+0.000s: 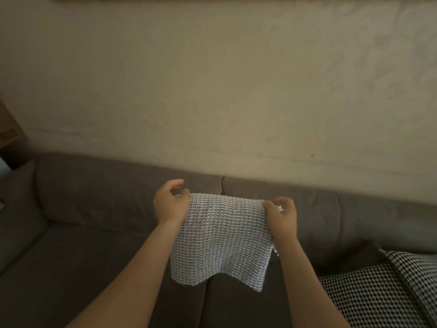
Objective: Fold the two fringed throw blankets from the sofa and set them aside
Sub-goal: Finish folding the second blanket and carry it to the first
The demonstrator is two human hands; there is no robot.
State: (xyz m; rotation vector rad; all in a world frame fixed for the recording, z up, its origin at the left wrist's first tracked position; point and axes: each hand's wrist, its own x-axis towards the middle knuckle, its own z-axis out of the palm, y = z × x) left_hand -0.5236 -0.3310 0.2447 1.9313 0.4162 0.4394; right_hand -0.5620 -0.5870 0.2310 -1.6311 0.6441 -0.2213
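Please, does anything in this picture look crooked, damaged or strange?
Only small things. The folded white waffle-knit blanket, held up by the left hand and right hand, hangs unevenly: its bottom edge dips lower at the right corner. A small dark mark sits on the cream wall above the grey sofa. No damage visible.

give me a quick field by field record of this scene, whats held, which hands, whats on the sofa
held: waffle-knit blanket, pale, hanging as a narrow folded panel
left: left hand grips its top left corner
right: right hand pinches its top right corner, bits of fringe showing beside it
lower edge: hangs loose in front of the seat; contact with the seat cannot be told
furniture: grey sofa
other cloth: houndstooth cloth lying on the seat at the right
behind: plain wall
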